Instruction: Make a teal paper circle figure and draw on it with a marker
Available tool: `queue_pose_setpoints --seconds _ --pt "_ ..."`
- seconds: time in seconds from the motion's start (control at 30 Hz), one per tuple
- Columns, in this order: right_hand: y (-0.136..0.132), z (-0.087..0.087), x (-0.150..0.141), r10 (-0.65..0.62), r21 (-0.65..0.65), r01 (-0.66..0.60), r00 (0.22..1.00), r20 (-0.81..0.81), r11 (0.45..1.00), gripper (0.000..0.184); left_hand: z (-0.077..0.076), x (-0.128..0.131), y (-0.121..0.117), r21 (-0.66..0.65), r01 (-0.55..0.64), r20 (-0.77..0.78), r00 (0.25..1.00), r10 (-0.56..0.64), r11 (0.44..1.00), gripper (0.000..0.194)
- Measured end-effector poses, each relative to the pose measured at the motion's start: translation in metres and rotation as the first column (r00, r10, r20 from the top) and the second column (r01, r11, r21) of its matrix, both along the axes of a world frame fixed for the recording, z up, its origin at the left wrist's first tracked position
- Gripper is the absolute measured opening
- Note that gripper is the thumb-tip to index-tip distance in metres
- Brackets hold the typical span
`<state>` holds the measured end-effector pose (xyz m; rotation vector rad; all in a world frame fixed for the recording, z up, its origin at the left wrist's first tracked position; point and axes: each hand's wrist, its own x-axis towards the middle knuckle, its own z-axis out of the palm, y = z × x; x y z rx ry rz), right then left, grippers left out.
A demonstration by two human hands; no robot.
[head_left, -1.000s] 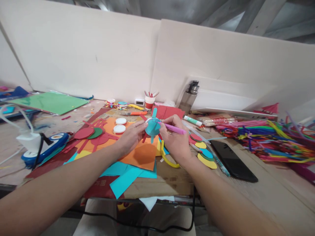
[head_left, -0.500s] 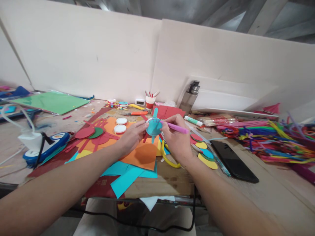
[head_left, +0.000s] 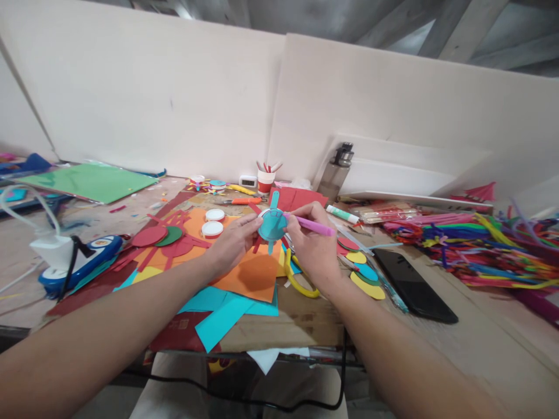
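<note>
A blue paper disc [head_left: 273,227] with lines drawn on it and blue and red paper strips sticking out around its edge is held up over the orange paper [head_left: 253,276]. My left hand [head_left: 233,241] pinches its left edge. A pink-purple pen [head_left: 315,226] lies in the closed fingers of my right hand [head_left: 312,241], its tip hidden at the disc's right side. Yellow-handled scissors [head_left: 301,285] rest below my right hand, their blades partly hidden. Two white round caps [head_left: 212,230] with red rims stand left of the disc.
Red and green paper discs [head_left: 151,235] lie at left near a blue power strip [head_left: 82,265]. At right are a black phone [head_left: 414,285], a glue stick [head_left: 343,214], paper ovals [head_left: 367,285] and a heap of pipe cleaners [head_left: 471,244]. A bottle [head_left: 335,174] leans at the back.
Both hands keep nearly the same pose on the disc and pen. A further line seems to show on the disc's upper part; the whole view has shifted slightly.
</note>
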<state>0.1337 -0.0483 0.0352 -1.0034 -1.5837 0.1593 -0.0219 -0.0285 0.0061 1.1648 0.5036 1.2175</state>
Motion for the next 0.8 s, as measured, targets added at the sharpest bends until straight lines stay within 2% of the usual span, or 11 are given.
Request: queue_pose_setpoints --seconds 0.3,0.53,0.67,0.8 --pt "0.0004 -0.0006 0.0003 -0.006 -0.015 0.006 1.000 0.006 1.000 0.010 -0.0010 0.0002 0.0009 0.006 0.022 0.003 1.000 -0.022 1.000 0.024" --pt "0.0014 -0.0010 0.0044 0.031 -0.012 -0.032 0.999 -0.033 0.999 0.012 0.0015 -0.0009 0.0038 -0.077 0.017 0.062 0.998 -0.012 0.997 0.024" --pt "0.0005 -0.0006 0.0028 0.073 -0.021 -0.078 0.983 -0.169 0.997 0.012 0.0027 -0.0011 0.0061 -0.121 -0.035 0.104 0.993 0.048 0.992 0.021" --pt "0.0018 -0.0036 -0.0028 0.137 -0.093 -0.178 0.931 -0.339 0.980 0.013 0.0022 -0.0002 0.0073 -0.140 -0.047 0.137 0.988 0.067 0.989 0.020"
